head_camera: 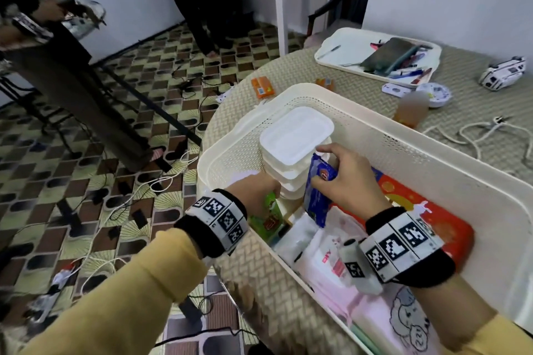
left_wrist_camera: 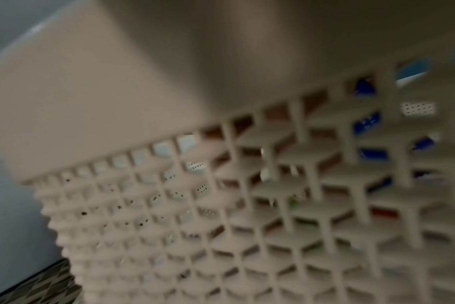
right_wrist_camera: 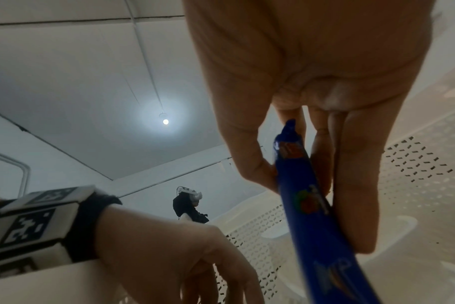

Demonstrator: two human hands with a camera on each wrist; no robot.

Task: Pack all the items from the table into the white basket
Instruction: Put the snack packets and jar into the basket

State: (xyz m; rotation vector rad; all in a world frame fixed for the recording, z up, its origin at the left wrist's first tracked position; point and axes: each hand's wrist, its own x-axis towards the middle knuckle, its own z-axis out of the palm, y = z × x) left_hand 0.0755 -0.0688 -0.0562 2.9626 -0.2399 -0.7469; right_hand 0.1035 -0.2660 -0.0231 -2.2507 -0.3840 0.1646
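Pinching a blue packet (head_camera: 318,193) between thumb and fingers, the right hand (head_camera: 346,179) stands it upright inside the white basket (head_camera: 432,158) on the desk (head_camera: 288,268), at 3 o'clock of stacked white containers (head_camera: 294,138); left hand (head_camera: 253,196) grips a green packet (head_camera: 268,216). Left wrist view: only blurred basket lattice (left_wrist_camera: 247,205). Right wrist view: fingers (right_wrist_camera: 356,185) clamp the packet (right_wrist_camera: 312,205); writing unreadable

Soft, even indoor light fills the head view, with weak shadows and wide-angle bending at the edges. The left wrist view is heavily blurred. In the right wrist view a ceiling bulb (right_wrist_camera: 165,121) glares with a halo, leaving near surfaces dim.
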